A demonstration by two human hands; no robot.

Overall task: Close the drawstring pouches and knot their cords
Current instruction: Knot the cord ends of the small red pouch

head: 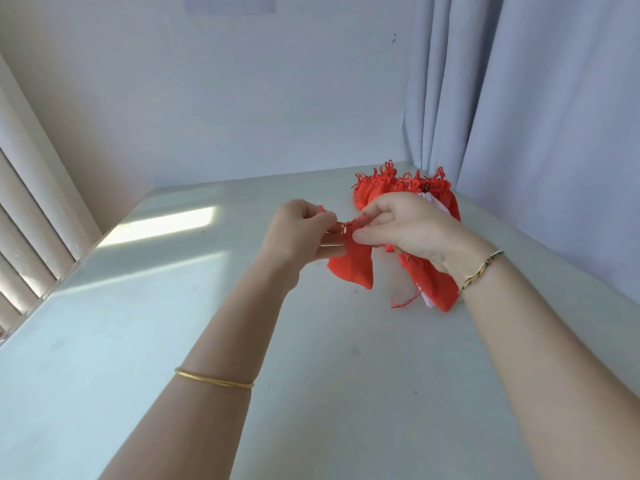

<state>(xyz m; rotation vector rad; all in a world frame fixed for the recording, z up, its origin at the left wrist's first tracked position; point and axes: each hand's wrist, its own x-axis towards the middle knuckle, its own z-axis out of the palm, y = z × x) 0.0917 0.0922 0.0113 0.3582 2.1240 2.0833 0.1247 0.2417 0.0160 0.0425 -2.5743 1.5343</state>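
The person is holding a red drawstring pouch (351, 268) up off the tabletop (173, 341), its body hanging below the fingers, and is working at its gathered mouth. The left hand (299, 233) is raised with the wrist bent back, its grip pinching what looks like the cord (341, 227) between thumb and curled fingers. The right hand (408, 226) is meeting it from the other side, knuckles up, its grip pinching the puckered mouth of the pouch. Whether a knot is already forming is too small to tell. To do this step well, I judge the hands should be pulling apart in a straight line — cord one way, fabric the other — so the mouth is cinching evenly before any loop is made, and the knot should be sitting tight against the gathers, not out along the cord. Behind the hands a heap of red pouches (405, 185) is lying near the curtain (519, 98). One more pouch (433, 289) is lying under the right wrist, a loose thread (401, 303) trailing on the tabletop.
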